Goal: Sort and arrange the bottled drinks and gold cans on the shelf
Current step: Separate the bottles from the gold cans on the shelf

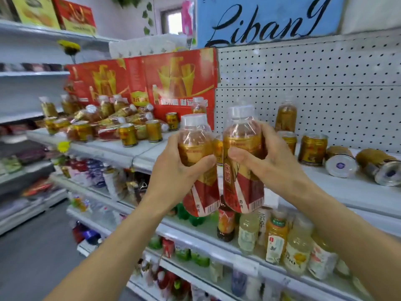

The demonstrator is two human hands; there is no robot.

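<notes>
White shop shelving fills the view, with a pegboard [314,83] back panel at 2 o'clock and a blue sign [267,18] above it. On the top shelf [138,151], at 10 o'clock, bottles [112,116] lie heaped among upright gold cans [128,135] before a red carton [173,83]. At 3 o'clock one bottle [286,115] and two cans [312,149] stand, and two more cans [340,161] lie on their sides. At centre, in front of the shelf, the left hand [173,168] grasps a bottle [198,166] and the right hand [267,157] grasps a second one [243,161], both upright, side by side. Lower shelves at 5 o'clock hold pale drinks [275,237].
</notes>
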